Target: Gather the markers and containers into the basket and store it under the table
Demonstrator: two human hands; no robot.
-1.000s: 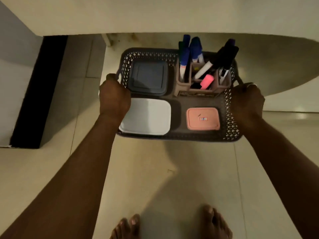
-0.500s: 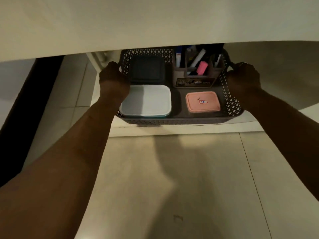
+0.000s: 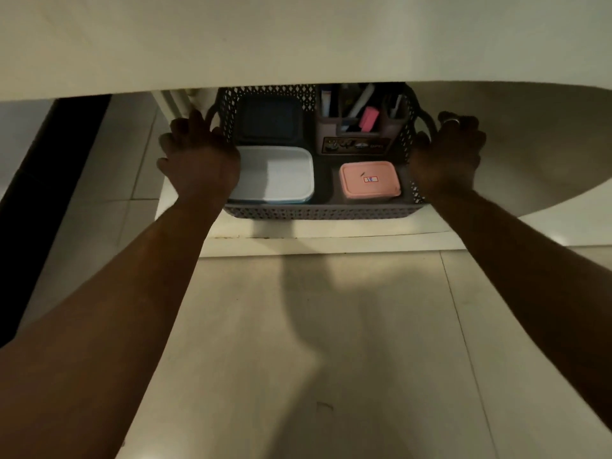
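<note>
dark grey perforated plastic basket, long axis crosswise, part under white tabletop, directly ahead between both hands | left hand: fingers spread against side | right hand: grip unclear

Basket: under the table, between the two hands.
Rear left, in basket: lidded container.
Front left: wide container, just before it.
Rear right: holder with markers standing in it, tops hidden by the table edge.
Front right: small container, before the holder.
Left hand: at the basket's left wall.
Right hand: at its right wall.
</note>
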